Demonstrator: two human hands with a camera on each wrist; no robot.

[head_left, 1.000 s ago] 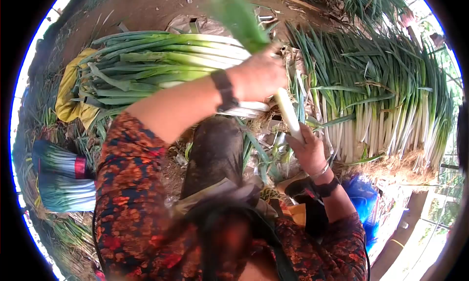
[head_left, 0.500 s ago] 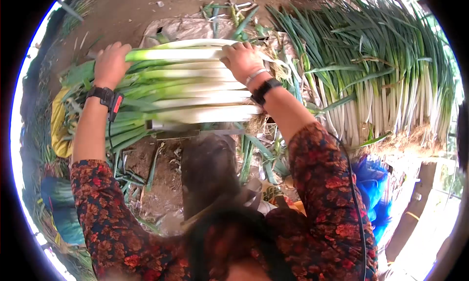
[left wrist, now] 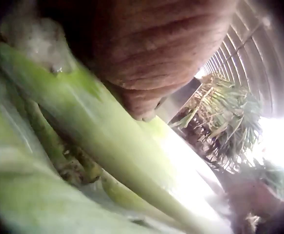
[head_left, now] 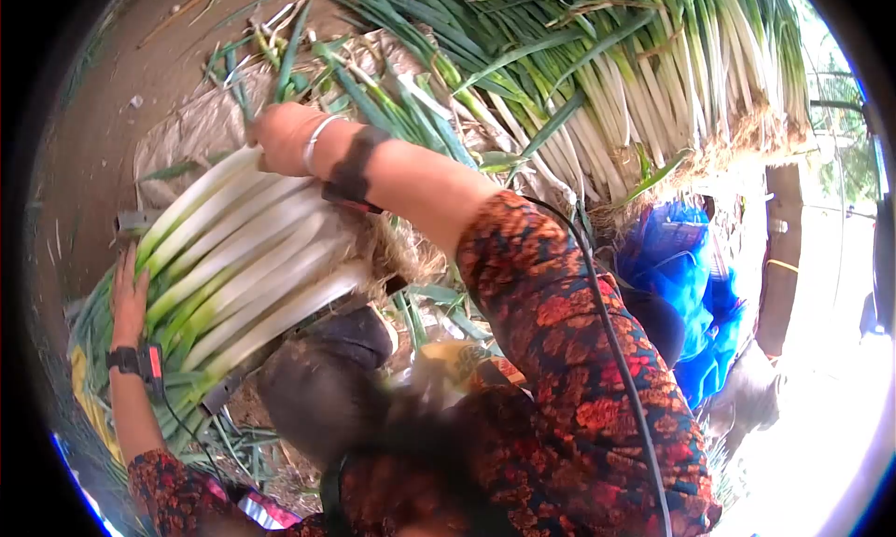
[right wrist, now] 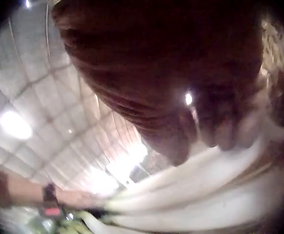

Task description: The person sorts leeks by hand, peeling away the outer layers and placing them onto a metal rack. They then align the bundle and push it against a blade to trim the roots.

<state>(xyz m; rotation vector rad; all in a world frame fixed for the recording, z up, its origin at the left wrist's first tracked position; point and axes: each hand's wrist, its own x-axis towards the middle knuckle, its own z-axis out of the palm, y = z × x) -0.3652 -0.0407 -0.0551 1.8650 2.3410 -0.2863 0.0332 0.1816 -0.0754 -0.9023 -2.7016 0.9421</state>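
Leeks [head_left: 243, 248] lie side by side in the head view, white ends toward the upper right and green leaves toward the lower left. My left hand [head_left: 129, 299] rests along their outer left side, fingers extended; in the left wrist view, this hand [left wrist: 156, 53] touches a pale green stem [left wrist: 98, 129]. Over the white end of the outermost leek is my right hand [head_left: 289, 140]. The right wrist view has the same hand [right wrist: 166, 78] with its fingertips down on white stems [right wrist: 195, 195]. Part of its grip is hidden.
A large row of leeks [head_left: 597, 80] lies at the upper right. Blue plastic [head_left: 686, 285] is below it. Metal bar ends [head_left: 135, 222] stick out beside the leeks. Loose leaves and a pale sheet [head_left: 187, 150] cover ground beyond them.
A leek was held up between both hands, then laid on the others. The head view has since turned, shifting everything leftward; my hands remain at the leeks' outer side.
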